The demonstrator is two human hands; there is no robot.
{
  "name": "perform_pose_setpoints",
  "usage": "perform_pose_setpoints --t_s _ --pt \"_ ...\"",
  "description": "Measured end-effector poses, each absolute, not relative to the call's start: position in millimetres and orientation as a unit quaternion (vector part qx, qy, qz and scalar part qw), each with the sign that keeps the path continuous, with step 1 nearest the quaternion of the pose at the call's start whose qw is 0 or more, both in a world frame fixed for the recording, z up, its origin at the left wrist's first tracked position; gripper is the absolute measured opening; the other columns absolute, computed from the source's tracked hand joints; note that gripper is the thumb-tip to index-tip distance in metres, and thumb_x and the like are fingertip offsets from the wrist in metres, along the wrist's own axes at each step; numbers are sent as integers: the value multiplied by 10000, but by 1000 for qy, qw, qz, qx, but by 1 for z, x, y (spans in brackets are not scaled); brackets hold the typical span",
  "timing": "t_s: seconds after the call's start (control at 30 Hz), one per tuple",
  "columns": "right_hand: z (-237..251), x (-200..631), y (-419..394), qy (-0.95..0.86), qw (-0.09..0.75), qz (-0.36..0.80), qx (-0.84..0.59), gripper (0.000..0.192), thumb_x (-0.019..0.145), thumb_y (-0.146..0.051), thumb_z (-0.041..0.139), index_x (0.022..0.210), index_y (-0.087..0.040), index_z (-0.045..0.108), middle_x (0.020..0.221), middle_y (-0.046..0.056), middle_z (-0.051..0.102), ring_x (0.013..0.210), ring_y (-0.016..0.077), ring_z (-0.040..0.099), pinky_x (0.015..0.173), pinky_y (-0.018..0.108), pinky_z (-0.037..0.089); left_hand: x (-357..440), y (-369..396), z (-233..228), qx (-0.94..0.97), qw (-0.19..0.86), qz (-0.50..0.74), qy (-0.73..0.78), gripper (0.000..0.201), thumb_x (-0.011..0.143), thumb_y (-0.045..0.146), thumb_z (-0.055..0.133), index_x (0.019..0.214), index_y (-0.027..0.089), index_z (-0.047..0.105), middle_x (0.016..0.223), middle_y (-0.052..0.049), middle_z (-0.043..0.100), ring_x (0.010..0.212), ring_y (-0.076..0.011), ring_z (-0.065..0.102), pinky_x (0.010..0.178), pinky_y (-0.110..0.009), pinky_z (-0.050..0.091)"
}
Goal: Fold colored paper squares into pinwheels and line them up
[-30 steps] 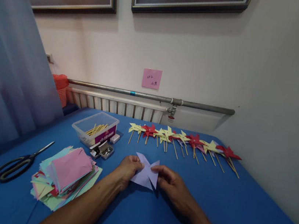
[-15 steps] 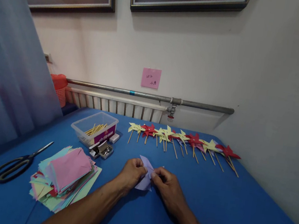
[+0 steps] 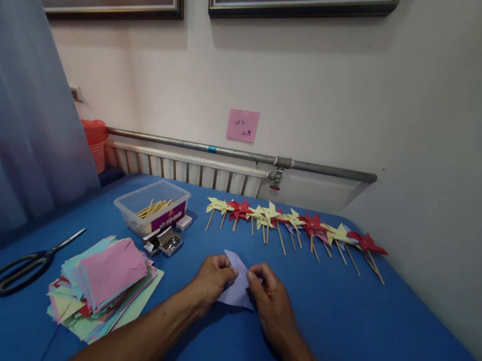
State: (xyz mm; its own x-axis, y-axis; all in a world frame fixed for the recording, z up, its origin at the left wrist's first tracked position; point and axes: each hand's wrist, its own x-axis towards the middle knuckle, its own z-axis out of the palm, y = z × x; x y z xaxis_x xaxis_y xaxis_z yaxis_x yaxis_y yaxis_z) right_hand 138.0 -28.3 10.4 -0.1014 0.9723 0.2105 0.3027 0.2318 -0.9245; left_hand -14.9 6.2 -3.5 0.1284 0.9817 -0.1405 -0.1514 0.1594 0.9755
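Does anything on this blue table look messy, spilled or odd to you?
Only the paper stack stands out: its coloured sheets lie fanned at uneven angles, edges sticking out. Nothing appears spilled; the small open box seems to hold its metal pieces. The lilac paper in the left hand doesn't look crumpled.

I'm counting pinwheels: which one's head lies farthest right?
The red pinwheel to the right of the rightmost yellow pinwheel; every other head lies farther left.
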Motion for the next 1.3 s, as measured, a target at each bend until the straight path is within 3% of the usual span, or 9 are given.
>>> perform_pose_setpoints --t_s 0.17,0.33,0.57,0.7,0.8,0.93,1.07,1.3 --pt "8 140 -25 -655 463 361 -475 300 887 -507 567 805 -223 613 744 -14 567 670 165 504 617 269 407 -14 5 -2 442 618 467 452 224 626 240 707 624 188 489 465 57 470 417 -68 363 438 -215 242" --pt "4 139 -20 -640 467 360 -493 275 855 -492 604 792 -225 617 711 -18 581 657 170 522 598 268 425 -13 4 -1 449 615 458 458 243 626 247 714 619 191 478 460 67 449 413 -61 338 435 -215 227" --pt "-3 133 -16 -583 510 368 -515 329 804 -492 674 993 -233 599 840 5 648 642 178 568 584 289 458 -13 4 -2 459 619 447 453 237 640 289 707 650 191 492 488 64 461 434 -68 352 446 -223 252" --pt "-4 132 -13 -558 523 400 -505 393 770 -486 709 1033 -235 560 788 -5 631 629 186 566 570 295 453 -12 3 1 443 626 453 455 271 617 287 718 622 203 461 459 72 442 414 -64 325 432 -226 230" --pt "-5 132 -12 -556 521 406 -505 397 785 -505 694 1037 -229 557 772 -13 619 610 175 542 565 293 443 -12 2 4 442 631 454 449 269 612 287 716 608 202 461 457 68 448 411 -63 328 434 -224 232" --pt "-1 137 -14 -588 518 379 -492 386 849 -526 619 1075 -215 586 924 33 650 706 180 566 647 306 475 -13 3 5 432 618 466 463 221 598 252 703 594 189 491 461 56 469 426 -67 357 446 -217 253" --pt "11 149 -17 -596 483 449 -460 410 819 -460 669 1139 -223 571 1048 56 655 721 159 586 654 292 480 -19 8 5 403 623 477 471 228 576 248 699 582 194 477 453 55 472 413 -69 367 443 -217 259" --pt "16 159 -18 -572 449 541 -422 322 706 -249 699 1023 -229 647 988 39 676 884 206 634 755 313 490 -28 14 4 397 646 469 452 213 557 256 707 629 177 523 480 42 502 411 -80 399 434 -222 261"
